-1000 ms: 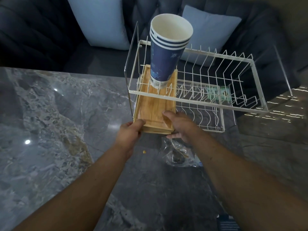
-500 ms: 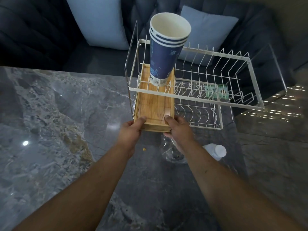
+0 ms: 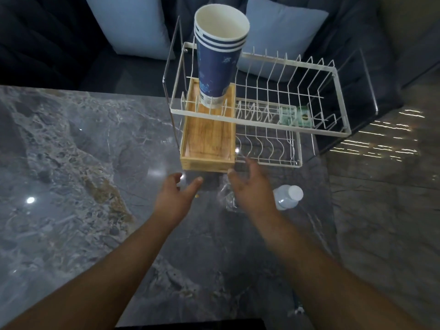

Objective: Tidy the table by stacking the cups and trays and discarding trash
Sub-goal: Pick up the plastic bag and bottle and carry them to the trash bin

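A stack of wooden trays (image 3: pixel 207 142) sits in the left end of a white wire dish rack (image 3: pixel 262 123), with its near end sticking out toward me. A stack of blue paper cups (image 3: pixel 217 63) stands upright on the trays' far end. My left hand (image 3: pixel 175 198) and my right hand (image 3: pixel 250 189) hover just in front of the trays, fingers spread, touching nothing. A crumpled clear plastic wrapper (image 3: pixel 228 197) lies on the table partly under my right hand. A clear plastic bottle with a white cap (image 3: pixel 288 197) lies to its right.
The marble table (image 3: pixel 71 175) stretches to the left and toward me. A small green packet (image 3: pixel 296 115) lies in the rack's right part. A tiny yellow crumb (image 3: pixel 197 196) rests between my hands. A dark sofa with pale cushions (image 3: pixel 133 25) stands behind the table.
Both hands have let go of the wooden trays and pulled back toward me with fingers spread. The trays now rest deeper in the rack.
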{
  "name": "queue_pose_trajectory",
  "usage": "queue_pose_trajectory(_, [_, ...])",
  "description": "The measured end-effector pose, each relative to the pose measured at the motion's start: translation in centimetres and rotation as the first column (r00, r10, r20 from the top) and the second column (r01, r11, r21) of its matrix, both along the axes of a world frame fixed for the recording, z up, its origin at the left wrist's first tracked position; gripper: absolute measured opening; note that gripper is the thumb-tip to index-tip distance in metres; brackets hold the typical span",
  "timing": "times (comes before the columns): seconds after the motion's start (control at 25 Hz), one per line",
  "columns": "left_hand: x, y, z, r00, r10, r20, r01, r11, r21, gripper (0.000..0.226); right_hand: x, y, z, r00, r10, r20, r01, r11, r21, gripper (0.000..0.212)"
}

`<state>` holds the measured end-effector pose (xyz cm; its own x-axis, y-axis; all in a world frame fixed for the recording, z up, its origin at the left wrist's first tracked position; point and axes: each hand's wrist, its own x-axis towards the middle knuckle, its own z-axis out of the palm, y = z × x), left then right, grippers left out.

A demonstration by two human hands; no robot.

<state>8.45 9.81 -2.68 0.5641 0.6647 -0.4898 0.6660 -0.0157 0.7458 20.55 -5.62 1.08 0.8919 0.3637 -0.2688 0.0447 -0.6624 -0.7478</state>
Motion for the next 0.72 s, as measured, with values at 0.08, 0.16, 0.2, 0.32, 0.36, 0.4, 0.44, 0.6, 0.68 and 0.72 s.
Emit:
queue_pose_trajectory(0.08, [-2.1, -2.0, 0.0, 0.975, -0.221, -0.039, 0.223, 0.943, 0.245, 0.088, -3.1, -3.0, 0.7, 0.972, 0.147, 0.183, -0.138, 0.989, -0.061, 0.069])
queue_pose_trajectory(0.16, [-3.6, -3.4, -0.1, 0.910, -0.402, -0.106, 0.409, 0.821, 0.398, 0.099, -5.2, -6.0, 0.7, 0.879, 0.354, 0.321, -0.309, 0.933, -0.183, 0.075])
queue_pose_trajectory(0.2, [-4.0, -3.9, -0.3, 0.879, -0.451, -0.154, 0.469, 0.765, 0.441, 0.105, -5.9, -7.5, 0.5, 0.817, 0.438, 0.376, -0.369, 0.897, -0.243, 0.078])
queue_pose_trajectory(0.32, [-4.0, -5.2, -0.7, 0.803, -0.519, -0.294, 0.592, 0.632, 0.500, 0.115, -6.6, -11.1, -0.4, 0.750, 0.549, 0.368, -0.423, 0.827, -0.371, 0.086])
queue_pose_trajectory(0.36, [-3.8, -5.6, -0.8, 0.779, -0.535, -0.328, 0.622, 0.587, 0.519, 0.116, -6.7, -12.0, -0.7, 0.756, 0.563, 0.334, -0.423, 0.810, -0.407, 0.088])
queue_pose_trajectory(0.4, [-3.5, -6.1, -1.0, 0.756, -0.550, -0.354, 0.646, 0.542, 0.538, 0.117, -6.7, -13.0, -1.0, 0.760, 0.571, 0.309, -0.421, 0.796, -0.436, 0.091])
queue_pose_trajectory(0.44, [-3.2, -6.5, -1.1, 0.740, -0.561, -0.371, 0.661, 0.506, 0.554, 0.118, -6.7, -13.9, -1.3, 0.760, 0.582, 0.291, -0.420, 0.780, -0.463, 0.093])
queue_pose_trajectory(0.6, [-1.5, -8.7, -1.5, 0.709, -0.577, -0.406, 0.689, 0.443, 0.573, 0.119, -5.8, -18.2, -2.6, 0.747, 0.604, 0.278, -0.403, 0.744, -0.533, 0.092])
queue_pose_trajectory(0.68, [-0.6, -9.9, -1.4, 0.705, -0.572, -0.418, 0.693, 0.433, 0.576, 0.119, -4.9, -20.3, -3.2, 0.769, 0.570, 0.291, -0.361, 0.762, -0.537, 0.090])
queue_pose_trajectory(0.72, [-0.1, -10.4, -1.3, 0.706, -0.564, -0.429, 0.695, 0.435, 0.572, 0.118, -4.3, -21.1, -3.5, 0.780, 0.542, 0.311, -0.333, 0.781, -0.528, 0.088])
